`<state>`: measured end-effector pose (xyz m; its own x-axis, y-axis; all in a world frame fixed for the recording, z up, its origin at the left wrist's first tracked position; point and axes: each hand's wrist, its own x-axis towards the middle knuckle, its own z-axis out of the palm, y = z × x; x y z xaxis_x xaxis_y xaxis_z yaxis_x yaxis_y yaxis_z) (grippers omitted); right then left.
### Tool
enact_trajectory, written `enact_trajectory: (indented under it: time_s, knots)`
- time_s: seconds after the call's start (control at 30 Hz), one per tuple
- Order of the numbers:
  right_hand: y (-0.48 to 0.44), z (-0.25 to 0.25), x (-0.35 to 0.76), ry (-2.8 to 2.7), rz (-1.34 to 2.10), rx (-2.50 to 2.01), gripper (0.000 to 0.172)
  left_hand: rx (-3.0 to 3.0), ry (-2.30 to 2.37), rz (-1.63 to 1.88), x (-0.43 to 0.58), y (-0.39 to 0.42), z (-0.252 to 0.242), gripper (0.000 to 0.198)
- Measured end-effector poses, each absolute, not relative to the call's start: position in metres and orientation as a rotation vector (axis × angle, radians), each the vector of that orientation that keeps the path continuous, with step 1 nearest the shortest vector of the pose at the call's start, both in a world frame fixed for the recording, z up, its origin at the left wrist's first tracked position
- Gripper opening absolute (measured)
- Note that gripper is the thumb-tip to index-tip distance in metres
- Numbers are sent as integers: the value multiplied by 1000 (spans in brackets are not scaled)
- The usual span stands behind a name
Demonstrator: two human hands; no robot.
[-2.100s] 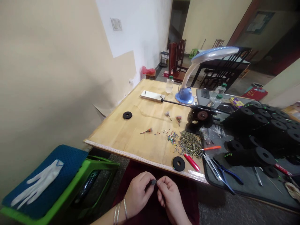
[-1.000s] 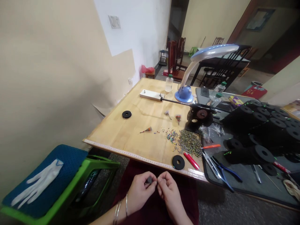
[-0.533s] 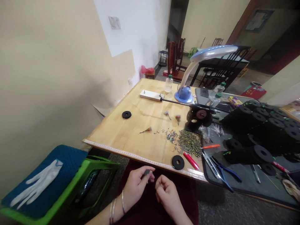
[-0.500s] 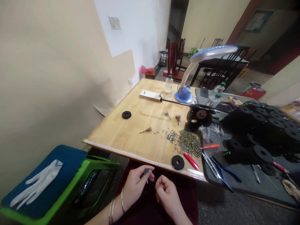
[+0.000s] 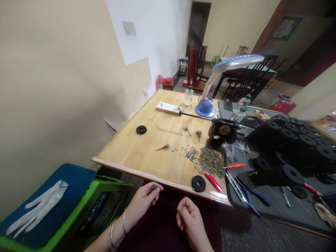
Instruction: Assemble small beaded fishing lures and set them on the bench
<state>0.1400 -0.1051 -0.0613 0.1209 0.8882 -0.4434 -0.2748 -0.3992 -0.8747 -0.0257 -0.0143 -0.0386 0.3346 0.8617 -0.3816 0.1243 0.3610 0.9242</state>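
My left hand (image 5: 145, 200), with bracelets at the wrist, is closed on a small dark grey piece (image 5: 153, 188) between thumb and fingers, just off the table's front edge. Over my lap, my right hand (image 5: 189, 217) is curled in a pinch; anything between its fingertips is too small to see. Nearest to the hands on the table lies a black foam ring (image 5: 198, 183), with a red tube (image 5: 213, 182) beside it. Behind these spread a pile of small striped metallic pieces (image 5: 211, 161) and scattered coloured beads (image 5: 191, 155).
A black hand-cranked device (image 5: 223, 130) with a long rod stands by a blue lamp (image 5: 205, 106). Pliers (image 5: 252, 196) and black foam spools (image 5: 280, 175) occupy the grey mat at right. A white glove (image 5: 39, 208) lies on a stool at left. A second foam ring (image 5: 141, 129) sits farther back.
My left hand has moved left and slightly up with the dark grey piece, widening the gap between the hands. My right hand stays pinched and has barely moved.
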Motion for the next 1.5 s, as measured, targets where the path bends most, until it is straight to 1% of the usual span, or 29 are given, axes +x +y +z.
enact_trajectory:
  time_s: [0.1, 0.17, 0.27, 0.47, 0.6, 0.67, 0.73, 0.83, 1.03, 1.17, 1.3, 1.4, 1.5]
  knots:
    - [-104, -61, 139, -658, 1487, -1405, 22, 1085, 1072, 474, -20, -28, -41, 30]
    - [-104, -60, 137, -699, 1465, -1413, 27, 1064, 1034, 433, -12, -36, -44, 30]
    - [-104, -60, 135, -786, 1395, -1439, 32, 1030, 1013, 483, -1, -41, -47, 30]
    - [-103, -56, 145, -897, 1354, -1465, 36, 1085, 1030, 520, 0, -32, -40, 32]
    - [-98, -47, 155, -885, 1252, -1473, 45, 1163, 1074, 494, -3, -31, -36, 33]
    - [-94, -43, 154, -869, 1274, -1409, 48, 1247, 1079, 517, -2, -31, -35, 32]
    - [-91, -40, 151, -846, 1359, -1328, 48, 1354, 1082, 567, -1, -32, -33, 29]
    - [-87, -40, 145, -821, 1471, -1260, 42, 1457, 1092, 616, 1, -34, -28, 26]
    - [-87, -54, 141, -934, 1459, -1359, 35, 1666, 1127, 624, -1, -32, -23, 21]
    - [-86, -66, 143, -906, 1402, -1366, 41, 1937, 1156, 721, -16, -7, -22, 20]
    - [-86, -72, 147, -744, 1380, -1341, 46, 2244, 1377, 799, -43, 38, -22, 22]
    - [-86, -71, 151, -690, 1339, -1333, 48, 2382, 1509, 741, -57, 71, -25, 24]
    - [-86, -70, 154, -655, 1299, -1326, 50, 2421, 1531, 638, -59, 89, -27, 23]
